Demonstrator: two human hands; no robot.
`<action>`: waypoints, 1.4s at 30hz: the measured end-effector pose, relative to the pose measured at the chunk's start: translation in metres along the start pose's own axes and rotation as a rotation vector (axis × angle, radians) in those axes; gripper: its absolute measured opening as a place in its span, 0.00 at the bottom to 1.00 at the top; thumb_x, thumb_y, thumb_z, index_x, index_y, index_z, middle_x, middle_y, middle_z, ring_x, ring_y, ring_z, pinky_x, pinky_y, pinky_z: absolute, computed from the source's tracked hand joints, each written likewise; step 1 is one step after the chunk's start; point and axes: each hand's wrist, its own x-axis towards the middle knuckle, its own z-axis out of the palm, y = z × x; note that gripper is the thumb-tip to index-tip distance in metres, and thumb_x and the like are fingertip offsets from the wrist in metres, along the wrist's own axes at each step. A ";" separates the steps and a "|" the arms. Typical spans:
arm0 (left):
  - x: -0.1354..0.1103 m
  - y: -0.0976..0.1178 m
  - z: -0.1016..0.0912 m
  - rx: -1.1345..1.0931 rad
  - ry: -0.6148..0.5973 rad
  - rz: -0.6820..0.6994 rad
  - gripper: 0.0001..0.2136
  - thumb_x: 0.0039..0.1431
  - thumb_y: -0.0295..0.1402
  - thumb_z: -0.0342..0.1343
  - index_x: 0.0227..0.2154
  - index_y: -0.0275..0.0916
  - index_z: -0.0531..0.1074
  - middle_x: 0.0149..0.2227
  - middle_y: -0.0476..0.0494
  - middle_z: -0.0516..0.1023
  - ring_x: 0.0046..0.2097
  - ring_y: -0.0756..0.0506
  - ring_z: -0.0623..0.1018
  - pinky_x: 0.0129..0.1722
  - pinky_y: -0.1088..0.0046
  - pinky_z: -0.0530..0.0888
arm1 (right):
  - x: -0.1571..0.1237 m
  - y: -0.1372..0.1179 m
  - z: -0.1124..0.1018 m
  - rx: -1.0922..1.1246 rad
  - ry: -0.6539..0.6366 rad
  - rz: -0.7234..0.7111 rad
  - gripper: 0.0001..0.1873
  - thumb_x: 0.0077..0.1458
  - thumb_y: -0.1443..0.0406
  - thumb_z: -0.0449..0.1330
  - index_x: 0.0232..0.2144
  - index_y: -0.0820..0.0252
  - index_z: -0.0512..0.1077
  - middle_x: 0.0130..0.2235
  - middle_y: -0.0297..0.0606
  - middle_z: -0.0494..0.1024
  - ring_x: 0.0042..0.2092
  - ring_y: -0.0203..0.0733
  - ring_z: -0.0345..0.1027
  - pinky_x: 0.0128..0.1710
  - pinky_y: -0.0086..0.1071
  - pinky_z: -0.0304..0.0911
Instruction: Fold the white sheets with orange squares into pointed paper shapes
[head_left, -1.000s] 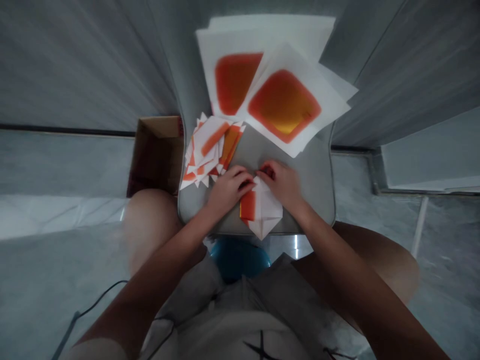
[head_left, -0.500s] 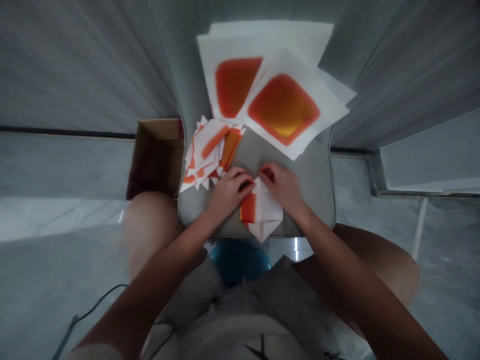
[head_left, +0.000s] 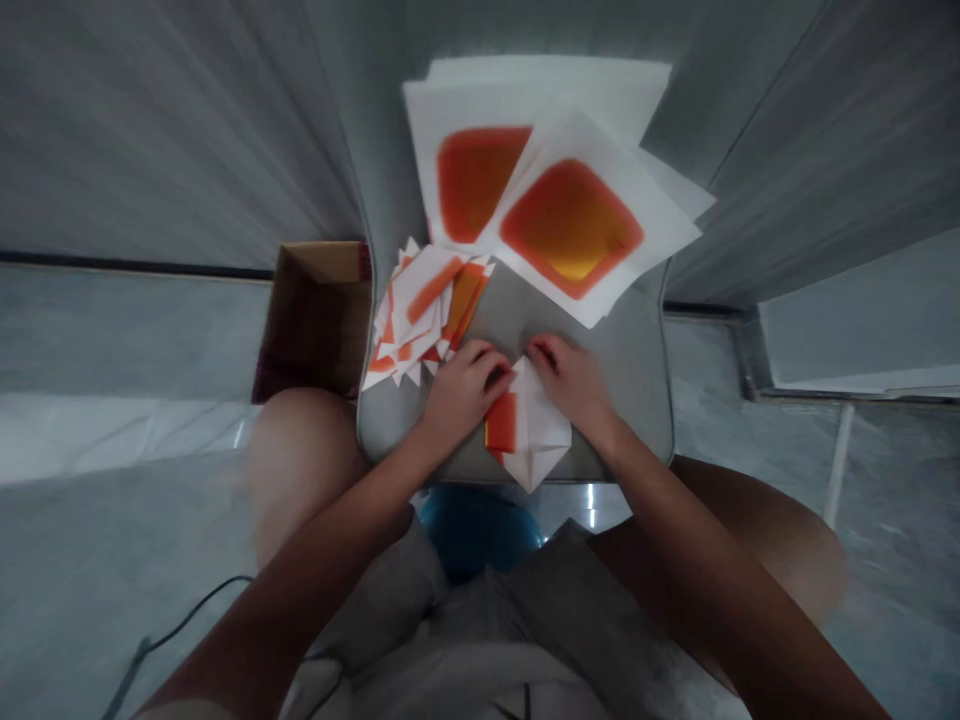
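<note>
A partly folded white paper with an orange patch [head_left: 525, 435] lies at the near edge of a grey seat [head_left: 637, 400]. My left hand [head_left: 461, 385] presses on its top left part with curled fingers. My right hand [head_left: 570, 378] pinches the paper's top right edge. Both hands meet over the fold at the paper's upper tip.
A heap of folded orange-and-white pieces [head_left: 424, 310] lies left of my hands. Flat white sheets with orange squares [head_left: 570, 215] are stacked at the far end of the seat. An open cardboard box [head_left: 315, 315] stands on the floor at the left. A blue stool [head_left: 480, 525] shows between my knees.
Both hands stay on the folded paper with only slight finger shifts. The camera view has drifted a little, so everything sits slightly lower in the picture.
</note>
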 end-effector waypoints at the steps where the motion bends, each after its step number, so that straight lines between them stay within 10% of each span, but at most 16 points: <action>1: 0.000 0.001 0.000 0.006 0.001 -0.002 0.04 0.69 0.35 0.61 0.41 0.41 0.76 0.46 0.44 0.75 0.47 0.43 0.77 0.49 0.65 0.76 | 0.000 0.001 -0.001 0.005 -0.007 0.002 0.13 0.70 0.58 0.54 0.42 0.54 0.78 0.41 0.41 0.85 0.41 0.48 0.78 0.41 0.39 0.67; 42: -0.001 0.002 0.001 0.027 0.009 -0.033 0.04 0.69 0.35 0.60 0.41 0.41 0.77 0.45 0.44 0.76 0.47 0.44 0.78 0.50 0.66 0.76 | 0.010 0.002 -0.001 0.111 -0.068 0.183 0.08 0.63 0.57 0.64 0.39 0.55 0.78 0.33 0.36 0.83 0.34 0.42 0.75 0.34 0.34 0.63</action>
